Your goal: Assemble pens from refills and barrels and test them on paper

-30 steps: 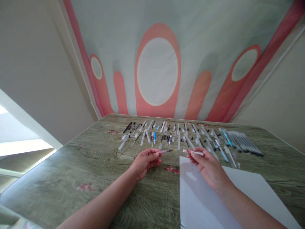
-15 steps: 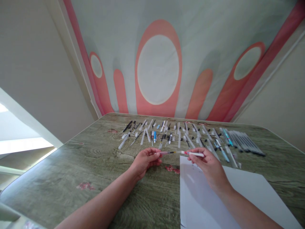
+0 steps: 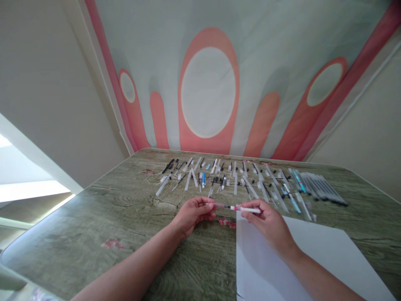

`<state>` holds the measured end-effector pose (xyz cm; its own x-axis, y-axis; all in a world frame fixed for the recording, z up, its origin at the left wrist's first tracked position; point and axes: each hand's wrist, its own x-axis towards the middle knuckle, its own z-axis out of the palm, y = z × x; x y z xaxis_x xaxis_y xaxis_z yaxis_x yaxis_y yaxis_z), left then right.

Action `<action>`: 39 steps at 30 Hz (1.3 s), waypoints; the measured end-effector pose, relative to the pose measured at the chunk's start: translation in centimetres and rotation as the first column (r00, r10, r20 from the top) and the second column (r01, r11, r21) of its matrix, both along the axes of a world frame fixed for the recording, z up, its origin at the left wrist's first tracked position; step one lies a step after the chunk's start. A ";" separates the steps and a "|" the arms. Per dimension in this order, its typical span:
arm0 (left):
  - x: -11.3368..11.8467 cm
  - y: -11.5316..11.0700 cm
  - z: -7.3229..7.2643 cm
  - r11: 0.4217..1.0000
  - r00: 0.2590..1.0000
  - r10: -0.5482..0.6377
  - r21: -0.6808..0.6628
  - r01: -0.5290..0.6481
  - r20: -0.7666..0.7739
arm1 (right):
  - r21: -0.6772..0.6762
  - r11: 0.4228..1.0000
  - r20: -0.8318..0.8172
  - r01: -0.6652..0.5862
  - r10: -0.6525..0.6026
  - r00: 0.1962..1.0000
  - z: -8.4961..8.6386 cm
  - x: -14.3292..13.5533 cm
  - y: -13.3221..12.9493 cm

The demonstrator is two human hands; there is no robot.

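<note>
My left hand (image 3: 194, 215) pinches a thin pinkish pen refill (image 3: 221, 205) with a dark section towards its tip. In my right hand (image 3: 271, 225) is a white pen barrel (image 3: 242, 208) with a red pattern near its front end. Refill and barrel lie in one line, and the refill's tip end meets the barrel's opening; its point is hidden there. Both hands are closed, just above the table (image 3: 140, 234), with the right one over the corner of a white sheet (image 3: 266, 259). Beyond them lie several loose pen parts (image 3: 235, 184).
Clear tubes, black caps and dark refills spread in rows across the table's far half. A blue pen piece (image 3: 204, 180) lies among them. A row of clear pens with dark ends (image 3: 324, 188) lies at the right. A patterned backdrop (image 3: 208, 146) rises behind the table.
My right hand has moved left and slightly down with the pen barrel, closing the gap to the refill. The refill's yellowish tip, visible before, is now out of sight.
</note>
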<state>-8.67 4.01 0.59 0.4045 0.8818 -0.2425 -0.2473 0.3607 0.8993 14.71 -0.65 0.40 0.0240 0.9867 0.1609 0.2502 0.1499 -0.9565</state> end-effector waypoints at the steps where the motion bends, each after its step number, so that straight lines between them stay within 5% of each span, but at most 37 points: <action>1: 0.1 -0.1 0.0 1.000 1.000 -0.008 -0.007 0.008 0.002 | 0.010 1.000 0.001 -0.004 0.004 1.000 0.0 -0.1 -0.1; 13: 0.4 -0.5 0.7 0.994 0.997 -0.050 -0.098 0.055 0.053 | 0.145 0.989 0.166 0.025 -0.049 0.985 -0.3 -0.3 -0.7; 21: 0.5 -0.8 0.8 0.981 0.994 -0.083 -0.170 0.093 0.065 | 0.087 0.994 0.259 0.064 -0.085 0.962 -0.1 -0.3 -0.7; 30: 0.6 -1.0 0.8 0.993 0.995 -0.055 -0.098 0.062 0.078 | 0.170 0.985 0.329 -0.015 -0.042 0.943 0.3 -0.2 -0.8; 39: 0.7 -1.2 1.3 1.000 0.998 -0.003 0.025 0.001 0.066 | 0.126 0.991 0.294 0.038 -0.074 0.953 0.2 -0.4 -1.0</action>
